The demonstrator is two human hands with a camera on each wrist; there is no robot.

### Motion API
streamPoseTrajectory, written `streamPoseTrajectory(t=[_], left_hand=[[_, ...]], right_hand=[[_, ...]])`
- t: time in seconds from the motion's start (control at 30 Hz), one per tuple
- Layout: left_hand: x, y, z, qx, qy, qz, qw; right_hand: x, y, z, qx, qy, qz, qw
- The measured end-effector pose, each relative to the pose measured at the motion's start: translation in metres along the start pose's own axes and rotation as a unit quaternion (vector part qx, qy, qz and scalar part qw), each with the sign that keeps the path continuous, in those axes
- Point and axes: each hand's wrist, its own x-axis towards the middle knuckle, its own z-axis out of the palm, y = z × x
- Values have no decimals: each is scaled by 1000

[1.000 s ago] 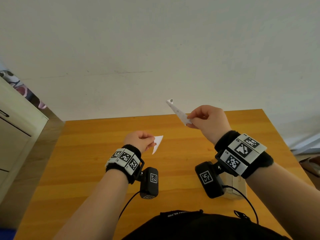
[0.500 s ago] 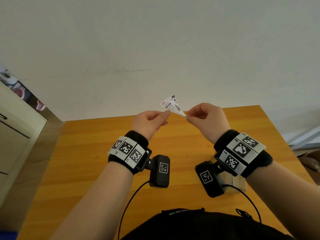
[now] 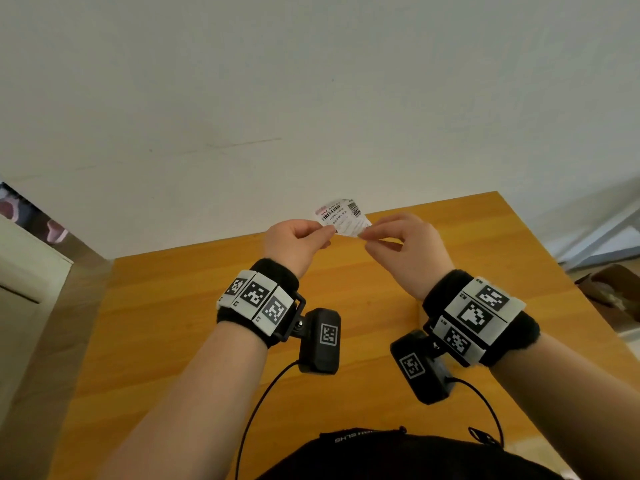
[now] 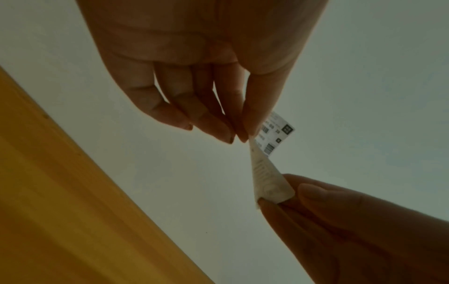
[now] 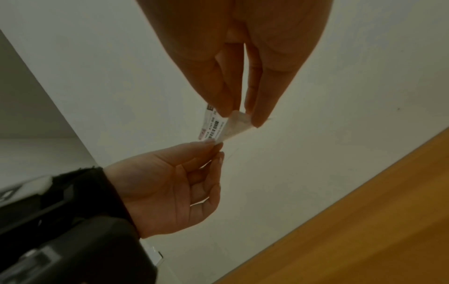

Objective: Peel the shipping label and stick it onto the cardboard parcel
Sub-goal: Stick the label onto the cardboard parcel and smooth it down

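Observation:
A small white shipping label (image 3: 341, 216) with barcodes is held in the air above the far edge of the table. My left hand (image 3: 330, 230) pinches its left corner between thumb and forefinger. My right hand (image 3: 363, 233) pinches its right corner. In the left wrist view the label (image 4: 264, 173) curls between my left hand (image 4: 243, 136) and my right hand (image 4: 279, 199). The right wrist view shows the label (image 5: 218, 126) between my right hand (image 5: 243, 117) and my left hand (image 5: 216, 144). The cardboard parcel is hidden behind my right wrist.
The wooden table (image 3: 180, 323) runs up to a white wall (image 3: 311, 98). A pale cabinet (image 3: 24, 271) stands at the left. An open brown box (image 3: 609, 292) sits on the floor at the right. Cables hang from both wrist cameras near my body.
My left hand, which held a white paper scrap low over the table, has risen without it and taken the label's left corner. The label has turned its printed face towards me.

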Motion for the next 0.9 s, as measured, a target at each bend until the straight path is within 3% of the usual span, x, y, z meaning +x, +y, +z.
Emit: streamPoseTrajectory(t=[0.23,0.4,0.6,0.9], left_hand=[[6,1,-2,65,-31,47,996],[2,14,13,123,-105,75,984],[0,23,29,133,-134,91,978],[-5,38,67,122,-128,63,982]], right_hand=[[-9,12,-12,7,60,81,995],[-14,14,-19,1,90,85,992],[-17,20,-26,11,125,108,986],[-13,43,-65,15,92,102,990]])
